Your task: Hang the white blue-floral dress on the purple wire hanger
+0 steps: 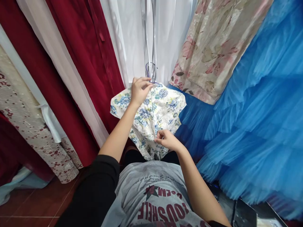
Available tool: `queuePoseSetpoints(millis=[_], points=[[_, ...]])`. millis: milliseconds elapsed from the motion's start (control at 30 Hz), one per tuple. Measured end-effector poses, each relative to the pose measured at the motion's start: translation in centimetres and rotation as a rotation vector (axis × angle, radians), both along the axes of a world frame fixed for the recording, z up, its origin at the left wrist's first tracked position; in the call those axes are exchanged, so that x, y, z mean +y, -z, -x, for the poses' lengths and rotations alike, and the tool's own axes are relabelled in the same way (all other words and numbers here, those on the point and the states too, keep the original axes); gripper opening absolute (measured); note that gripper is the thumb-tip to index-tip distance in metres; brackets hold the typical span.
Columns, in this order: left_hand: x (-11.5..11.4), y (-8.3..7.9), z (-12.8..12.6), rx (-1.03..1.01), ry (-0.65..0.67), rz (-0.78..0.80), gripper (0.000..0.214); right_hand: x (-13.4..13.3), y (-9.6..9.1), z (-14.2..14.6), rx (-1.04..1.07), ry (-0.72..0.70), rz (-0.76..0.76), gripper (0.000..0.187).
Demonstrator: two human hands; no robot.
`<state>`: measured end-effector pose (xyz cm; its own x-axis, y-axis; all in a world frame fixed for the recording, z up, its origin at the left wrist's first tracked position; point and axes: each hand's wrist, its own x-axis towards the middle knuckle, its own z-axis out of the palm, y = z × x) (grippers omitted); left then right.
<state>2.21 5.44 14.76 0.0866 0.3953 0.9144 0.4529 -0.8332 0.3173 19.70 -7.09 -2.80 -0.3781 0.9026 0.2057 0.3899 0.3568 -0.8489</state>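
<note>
A short-sleeved garment (163, 107), white with blue flowers and yellow-green leaves, hangs in front of me on a purple hanger (147, 70). A straight line like a seam or zipper runs down its middle. At the neckline, my left hand (141, 90) pinches the cloth beside this line, just below the hanger's hook. Lower down, my right hand (167, 139) has thumb and forefinger closed on the garment along the same line. Whether a small zipper pull lies in those fingers cannot be made out. The garment's lower end narrows towards my lap.
Dark red drapes (80, 63) and pale cloth hang to the left, with a flowered beige fabric (47, 142) beyond. White cloth (170, 37) hangs behind. To the right are a pink-flowered dress (213, 53) and blue layered tulle (265, 126). Red tiles (35, 205) cover the floor.
</note>
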Motion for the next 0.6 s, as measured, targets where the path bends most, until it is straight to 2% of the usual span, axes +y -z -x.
queuePoseSetpoints(millis=[33, 100, 233, 333, 500, 600], points=[[0.7, -1.1, -0.1, -0.011, 0.004, -0.006, 0.006, -0.1, -0.1, -0.2, 0.002, -0.004, 0.008, 0.022], [1.2, -2.0, -0.3, 0.011, 0.040, 0.018, 0.005, -0.3, -0.2, -0.5, 0.014, -0.007, 0.026, 0.024], [-0.4, -0.8, 0.4, 0.172, 0.153, 0.090, 0.010, -0.1, -1.1, -0.9, 0.086, 0.008, 0.034, 0.029], [-1.8, -0.1, 1.3, 0.238, 0.193, 0.121, 0.013, 1.8, -3.9, -0.6, 0.237, 0.042, -0.021, 0.039], [-2.8, -0.6, 2.2, 0.383, 0.279, 0.219, 0.032, 7.4, -10.3, 1.3, 0.531, 0.073, -0.102, 0.050], [-2.8, -0.8, 2.4, 0.416, 0.293, 0.205, 0.034, 9.8, -12.4, 2.7, 0.587, 0.042, -0.136, 0.049]])
